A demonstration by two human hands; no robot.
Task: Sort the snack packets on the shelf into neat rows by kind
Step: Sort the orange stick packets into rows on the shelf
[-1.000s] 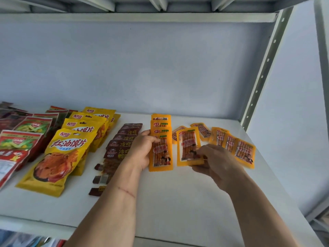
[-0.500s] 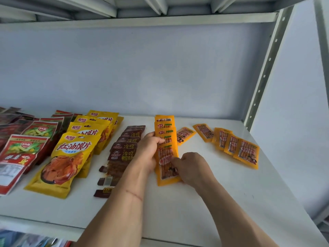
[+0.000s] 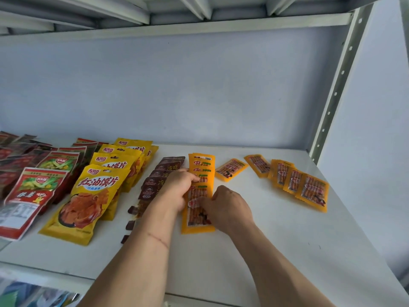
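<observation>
A row of overlapping orange snack packets (image 3: 202,165) runs front to back at the middle of the white shelf (image 3: 254,251). The front orange packet (image 3: 197,224) lies flat at the near end of the row. My left hand (image 3: 177,189) grips the row's left edge, fingers curled over a packet. My right hand (image 3: 228,209) rests on the front packet's right side, its fingers pressing the top. Loose orange packets lie to the right: one tilted (image 3: 230,169), one further back (image 3: 257,165), and three overlapping (image 3: 298,183).
A row of dark brown packets (image 3: 164,171) lies just left of my left hand. Yellow bags (image 3: 93,200) form a row further left, with red bags (image 3: 28,196) at the far left. A perforated shelf post (image 3: 336,85) stands at the back right.
My right hand carried an orange packet leftward from beside the row and laid it at the row's near end. My left hand stayed on the row's left edge. The camera view shifted slightly.
</observation>
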